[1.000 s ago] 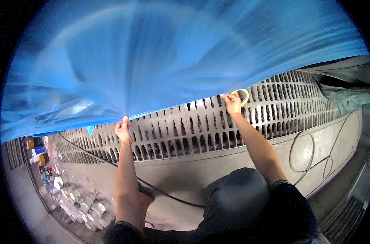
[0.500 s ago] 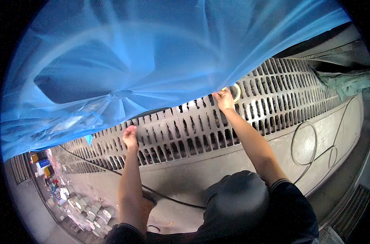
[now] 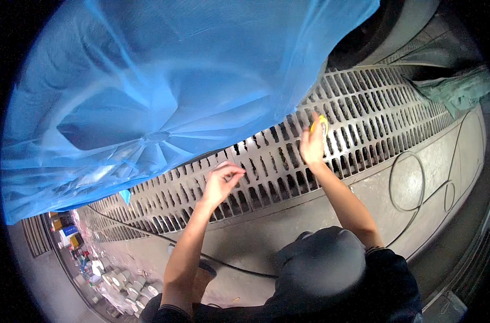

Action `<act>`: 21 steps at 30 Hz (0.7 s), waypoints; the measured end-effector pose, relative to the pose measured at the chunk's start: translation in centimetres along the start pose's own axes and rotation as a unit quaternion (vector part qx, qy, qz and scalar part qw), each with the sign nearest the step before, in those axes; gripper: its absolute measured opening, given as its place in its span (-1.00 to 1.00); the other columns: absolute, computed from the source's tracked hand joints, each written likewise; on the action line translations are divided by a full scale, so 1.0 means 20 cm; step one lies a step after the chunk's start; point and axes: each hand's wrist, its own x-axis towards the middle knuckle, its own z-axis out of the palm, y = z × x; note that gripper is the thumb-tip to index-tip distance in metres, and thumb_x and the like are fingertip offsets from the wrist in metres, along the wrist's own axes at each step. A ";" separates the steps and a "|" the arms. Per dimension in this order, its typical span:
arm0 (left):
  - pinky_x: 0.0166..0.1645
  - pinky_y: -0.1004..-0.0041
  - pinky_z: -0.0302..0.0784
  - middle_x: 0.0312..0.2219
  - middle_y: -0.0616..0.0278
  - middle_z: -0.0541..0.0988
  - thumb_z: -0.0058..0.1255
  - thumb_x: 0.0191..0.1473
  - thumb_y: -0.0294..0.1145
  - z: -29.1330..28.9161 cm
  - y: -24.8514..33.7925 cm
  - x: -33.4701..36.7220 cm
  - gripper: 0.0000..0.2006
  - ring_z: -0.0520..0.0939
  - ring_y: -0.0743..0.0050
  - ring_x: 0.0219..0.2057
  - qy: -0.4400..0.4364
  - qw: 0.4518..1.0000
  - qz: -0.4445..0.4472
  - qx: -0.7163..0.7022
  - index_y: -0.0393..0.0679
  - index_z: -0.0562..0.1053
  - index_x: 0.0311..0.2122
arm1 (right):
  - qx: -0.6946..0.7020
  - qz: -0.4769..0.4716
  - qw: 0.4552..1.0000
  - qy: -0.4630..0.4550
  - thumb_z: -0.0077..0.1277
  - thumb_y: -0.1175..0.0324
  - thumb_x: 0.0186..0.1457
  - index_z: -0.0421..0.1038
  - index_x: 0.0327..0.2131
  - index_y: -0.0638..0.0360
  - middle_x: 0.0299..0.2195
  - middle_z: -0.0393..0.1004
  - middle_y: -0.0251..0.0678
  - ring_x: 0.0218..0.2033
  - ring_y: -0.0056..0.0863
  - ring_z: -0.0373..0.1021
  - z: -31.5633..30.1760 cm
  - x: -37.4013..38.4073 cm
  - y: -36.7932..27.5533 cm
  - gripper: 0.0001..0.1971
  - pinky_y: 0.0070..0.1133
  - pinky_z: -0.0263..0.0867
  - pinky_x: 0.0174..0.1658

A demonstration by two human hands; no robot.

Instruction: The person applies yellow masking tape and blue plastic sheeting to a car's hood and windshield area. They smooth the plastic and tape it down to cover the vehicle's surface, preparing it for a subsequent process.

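A thin blue plastic sheet point(image 3: 202, 59) hangs over the far side, and a round spoked wheel shape shows through it. My right hand point(image 3: 312, 148) is closed round a roll of yellow tape point(image 3: 321, 127), above the metal floor grating point(image 3: 363, 116) and just right of the sheet's edge. The fingers hide part of the roll. Left of it, below the sheet's lower edge, my left hand point(image 3: 220, 183) has its thumb and fingertips pinched together. I cannot make out what they hold, if anything. Neither hand touches the sheet.
A black cable point(image 3: 239, 267) runs across the floor at my feet. Another thin cable point(image 3: 391, 185) lies looped at the right. White rolls point(image 3: 131, 290) and small boxes point(image 3: 70, 231) sit at the lower left. Green sheeting point(image 3: 455, 91) lies at the far right.
My right hand has drawn away from the sheet's edge, moving slightly right and nearer with the tape. My left hand has moved right. The sheet's right part has shifted, baring a dark rounded form.
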 end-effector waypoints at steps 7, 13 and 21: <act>-0.02 0.46 0.62 -0.01 0.21 0.51 0.55 -0.22 -0.50 -0.05 1.10 0.24 -0.19 0.58 0.51 -0.06 -0.017 0.981 0.104 -0.165 -0.22 0.46 0.23 | 0.337 -0.330 0.880 -0.055 0.09 0.37 0.06 0.25 -0.08 0.22 -0.48 0.39 -0.29 -0.56 -0.46 0.21 -0.69 0.04 -0.58 -0.63 -0.46 0.18 -0.44; -0.17 0.50 0.61 -0.26 0.17 0.65 0.52 -0.22 -0.54 -0.12 1.36 0.24 -0.47 0.67 0.47 -0.30 0.071 0.974 0.214 -0.026 -0.24 0.65 -0.02 | 0.312 -0.384 0.864 -0.096 0.26 0.33 -0.05 0.43 -0.28 0.21 -0.52 0.43 -0.29 -0.56 -0.29 0.31 -0.90 0.23 -0.88 -0.72 -0.42 0.20 -0.29; -0.23 0.54 0.52 -0.37 0.19 0.65 0.28 0.07 -0.60 -0.41 1.59 0.16 -0.94 0.60 0.52 -0.35 0.362 0.869 0.322 0.097 -0.25 0.60 -0.35 | 0.104 -0.497 0.851 -0.137 0.28 0.06 0.12 0.48 0.10 0.19 -0.58 0.40 -0.54 -0.63 -0.55 0.31 -1.30 0.43 -1.14 -0.43 -0.54 0.22 -0.44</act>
